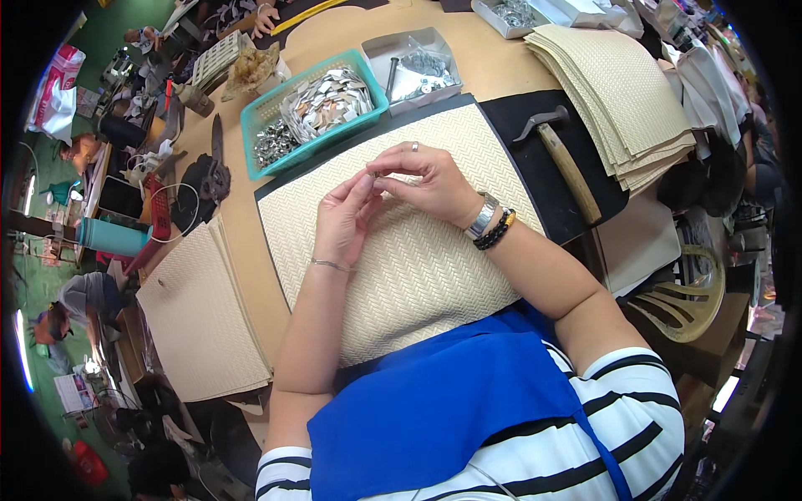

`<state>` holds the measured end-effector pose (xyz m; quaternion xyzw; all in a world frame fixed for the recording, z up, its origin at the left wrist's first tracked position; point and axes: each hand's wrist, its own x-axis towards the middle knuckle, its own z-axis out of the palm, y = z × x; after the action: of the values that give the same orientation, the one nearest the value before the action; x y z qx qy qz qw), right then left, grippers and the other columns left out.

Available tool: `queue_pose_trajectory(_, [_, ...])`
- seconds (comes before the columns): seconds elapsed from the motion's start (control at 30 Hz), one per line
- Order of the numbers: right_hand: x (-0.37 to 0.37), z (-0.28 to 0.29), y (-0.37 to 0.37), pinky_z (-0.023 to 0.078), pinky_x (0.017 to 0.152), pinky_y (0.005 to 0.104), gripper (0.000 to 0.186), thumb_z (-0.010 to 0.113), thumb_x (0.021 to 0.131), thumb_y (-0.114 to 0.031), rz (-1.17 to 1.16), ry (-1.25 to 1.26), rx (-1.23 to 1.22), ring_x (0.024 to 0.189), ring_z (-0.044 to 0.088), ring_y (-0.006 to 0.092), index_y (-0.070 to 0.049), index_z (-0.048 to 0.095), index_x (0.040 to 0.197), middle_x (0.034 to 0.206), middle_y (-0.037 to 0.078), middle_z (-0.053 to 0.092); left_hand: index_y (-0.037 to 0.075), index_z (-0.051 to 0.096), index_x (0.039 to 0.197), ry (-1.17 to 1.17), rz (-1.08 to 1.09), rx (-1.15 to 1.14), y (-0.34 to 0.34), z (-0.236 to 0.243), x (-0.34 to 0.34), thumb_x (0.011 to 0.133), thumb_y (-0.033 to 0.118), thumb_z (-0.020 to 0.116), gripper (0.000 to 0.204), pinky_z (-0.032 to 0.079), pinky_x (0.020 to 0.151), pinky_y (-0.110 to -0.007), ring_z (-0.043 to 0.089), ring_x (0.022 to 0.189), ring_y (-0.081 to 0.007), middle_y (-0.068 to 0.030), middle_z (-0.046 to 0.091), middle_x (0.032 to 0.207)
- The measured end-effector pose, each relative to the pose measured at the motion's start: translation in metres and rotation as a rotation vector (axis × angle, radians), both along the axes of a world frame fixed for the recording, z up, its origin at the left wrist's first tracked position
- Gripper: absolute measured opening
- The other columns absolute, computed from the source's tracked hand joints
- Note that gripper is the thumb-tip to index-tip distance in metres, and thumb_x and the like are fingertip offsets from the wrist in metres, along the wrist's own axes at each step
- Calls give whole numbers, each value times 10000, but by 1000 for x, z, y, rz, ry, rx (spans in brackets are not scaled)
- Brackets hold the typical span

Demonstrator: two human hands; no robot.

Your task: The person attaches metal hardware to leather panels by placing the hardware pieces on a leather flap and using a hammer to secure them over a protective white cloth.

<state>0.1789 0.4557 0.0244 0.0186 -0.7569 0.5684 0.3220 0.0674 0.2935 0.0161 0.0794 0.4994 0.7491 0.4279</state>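
Above a cream woven sheet with a herringbone pattern, my two hands meet at the fingertips. My left hand pinches with thumb and forefinger, and my right hand pinches against it from the other side. Something tiny may be between the fingertips, too small to name. Just beyond the sheet stands a teal plastic basket, holding small metal pieces on its left and many white and tan flat pieces on its right. A wooden-handled hammer lies on a black mat to the right.
A grey box with metal hardware stands behind the basket. Stacks of cream woven sheets lie at the right and left. Scissors rest left of the basket. A plastic chair is at the right. Another person's hand shows at the far edge.
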Motion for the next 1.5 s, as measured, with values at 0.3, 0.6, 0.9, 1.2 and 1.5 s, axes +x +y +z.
queue_pose_trajectory(0.3, [1, 4, 1, 613, 868, 329, 237, 827, 865, -28, -59, 51, 183, 1001, 770, 240, -53, 795, 1097, 1083, 111, 793, 2, 722, 1226, 209, -6, 8, -3, -5, -6, 1027, 97, 704, 221, 596, 893, -252, 721, 993, -127, -68, 756, 1121])
queue_pose_trajectory(0.6, [-3, -3, 1, 624, 820, 313, 222, 790, 912, -63, -88, -42, -15, 931, 777, 197, -27, 776, 1130, 1059, 122, 791, 23, 700, 1315, 1061, 7, -196, 2, 3, -20, 999, 221, 759, 377, 559, 955, -355, 697, 1112, -184, -99, 742, 1246])
queue_pose_trajectory(0.9, [-8, -4, 15, 618, 820, 293, 218, 784, 930, -83, -145, -250, -116, 931, 774, 157, 9, 702, 1110, 1007, 102, 783, 28, 679, 1281, 1683, -103, -643, 6, 3, -64, 987, 280, 753, 394, 520, 876, -367, 658, 974, -256, -109, 688, 1075])
queue_pose_trajectory(1.2, [-9, -9, 10, 608, 787, 284, 196, 793, 930, -105, -109, -181, -88, 876, 770, 138, -26, 734, 1099, 970, 86, 788, 34, 698, 1138, 661, -190, -140, 12, 2, -71, 1039, 154, 709, 156, 474, 721, -195, 593, 835, -8, 49, 695, 935])
queue_pose_trajectory(1.5, [-10, -10, 7, 611, 756, 303, 181, 791, 911, -97, -125, -121, 32, 833, 771, 187, -63, 755, 1085, 952, 121, 777, 9, 701, 1144, 701, -120, -160, 12, 12, -57, 1035, 125, 707, 159, 505, 764, -206, 611, 869, -26, 18, 723, 999])
